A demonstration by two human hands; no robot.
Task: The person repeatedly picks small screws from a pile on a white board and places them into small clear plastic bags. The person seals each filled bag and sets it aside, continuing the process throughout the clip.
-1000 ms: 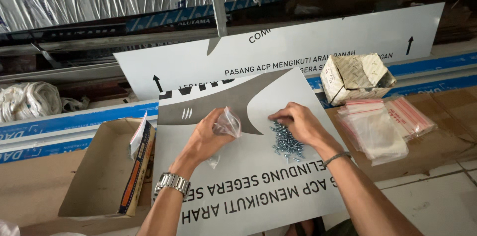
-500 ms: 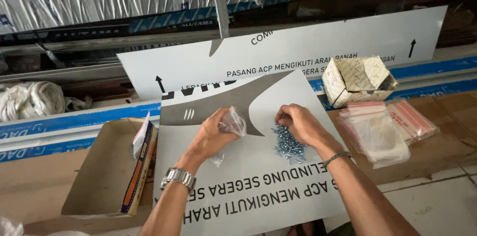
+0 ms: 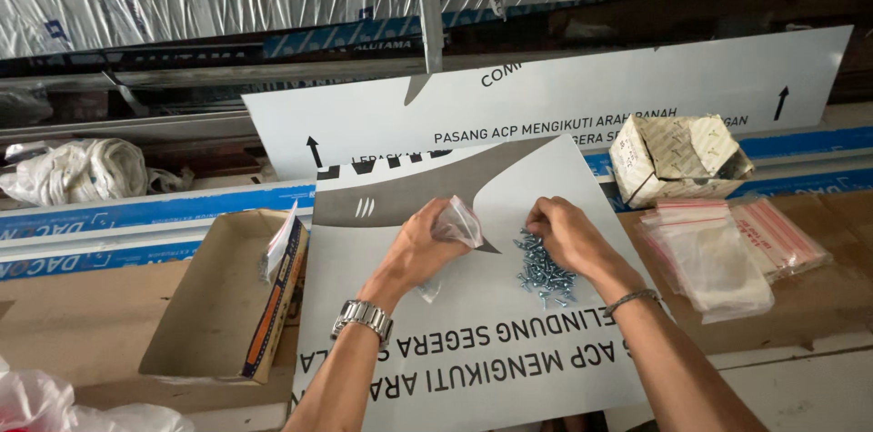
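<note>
Head view: my left hand [image 3: 427, 246] pinches a small clear bag [image 3: 457, 223] open, mouth toward the screws [image 3: 544, 270]. My right hand [image 3: 566, 234], fingers curled closed over that pile on the white panel [image 3: 509, 368], sits just right of the bag.

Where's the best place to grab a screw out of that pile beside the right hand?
Probably from the loose edge of the screw pile, coming straight down from above: the screws lie flat on the white panel, so pinch one across its shank. The right hand already covers the pile's upper-left side.
</note>
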